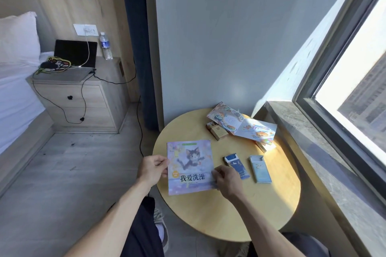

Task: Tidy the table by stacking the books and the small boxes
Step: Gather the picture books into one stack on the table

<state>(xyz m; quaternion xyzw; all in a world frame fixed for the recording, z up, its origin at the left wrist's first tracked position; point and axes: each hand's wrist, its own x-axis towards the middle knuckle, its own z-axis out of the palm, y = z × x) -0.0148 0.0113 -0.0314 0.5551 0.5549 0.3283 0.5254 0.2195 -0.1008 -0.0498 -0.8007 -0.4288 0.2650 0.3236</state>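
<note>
A thin book with a cat on its purple cover (190, 165) lies closed at the left edge of the round wooden table (229, 215). My left hand (151, 170) pinches its left edge and my right hand (226, 180) grips its lower right edge. An open picture book (242, 124) lies at the back of the table, partly over another book (266, 144). A brown small box (216, 130) with its lid open sits beside it. A dark blue box (237, 164) and a light blue box (260, 169), both with lids open, lie to the right of my right hand.
A stone window sill (313, 152) and window run along the table's right side. A grey wall stands behind the table. A bedside cabinet (79, 100) with a laptop, a bottle and cables is at the left, next to a bed.
</note>
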